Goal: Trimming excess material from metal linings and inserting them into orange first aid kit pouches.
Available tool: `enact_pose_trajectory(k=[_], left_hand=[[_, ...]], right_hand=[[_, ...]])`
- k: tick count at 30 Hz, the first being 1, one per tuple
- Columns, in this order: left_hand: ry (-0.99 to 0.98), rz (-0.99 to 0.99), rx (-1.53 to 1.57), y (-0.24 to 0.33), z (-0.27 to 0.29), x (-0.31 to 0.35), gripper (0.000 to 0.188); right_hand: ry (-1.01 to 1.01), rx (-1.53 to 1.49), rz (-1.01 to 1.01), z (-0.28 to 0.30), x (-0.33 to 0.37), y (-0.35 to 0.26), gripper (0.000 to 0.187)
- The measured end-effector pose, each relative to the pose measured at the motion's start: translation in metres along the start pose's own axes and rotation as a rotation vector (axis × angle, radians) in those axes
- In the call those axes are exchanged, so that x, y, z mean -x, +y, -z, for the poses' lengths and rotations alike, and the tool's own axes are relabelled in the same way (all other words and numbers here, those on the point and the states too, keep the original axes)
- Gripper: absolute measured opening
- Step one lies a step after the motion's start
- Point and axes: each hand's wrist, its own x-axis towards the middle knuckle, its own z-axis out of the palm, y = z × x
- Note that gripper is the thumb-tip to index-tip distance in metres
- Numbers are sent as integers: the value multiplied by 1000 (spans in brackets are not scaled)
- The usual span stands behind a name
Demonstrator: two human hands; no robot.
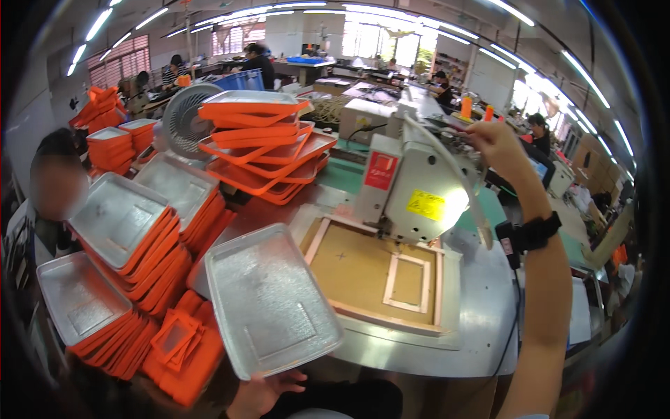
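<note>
My left hand (264, 394) is at the bottom, closed at the near edge of a silvery rectangular panel (269, 300) with rounded corners and a raised rim. The panel tilts beside the near left side of a sewing machine's metal table. My right hand (497, 145) is raised at the top right of the sewing machine (426, 192), its fingers pinched together. What they hold, if anything, is too small to make out. Under the lit machine head lies a tan template board (349, 269) with pale strips framing it and a smaller rectangular frame (407, 282) on it.
Stacks of orange-edged silvery panels (118, 220) stand at left, with more orange pieces (255, 140) piled behind the table. Small orange frames (176, 339) lie near left. A grey fan (188, 120) stands behind. A person sits at far left; others work farther back.
</note>
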Motion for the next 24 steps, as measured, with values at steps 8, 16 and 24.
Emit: enact_pose_trajectory(k=[8,16,24], left_hand=[[-13,68,-126,7,-18,4,100],[244,-59,-224,35,-48,4,64],[231,-177,-191,47,-55,4,60]], right_hand=[[435,-121,1,45,122,-48,33],[-42,-1310,-804,-54,256,-214,21],[-127,-587,-404,-138,255,-259,29]])
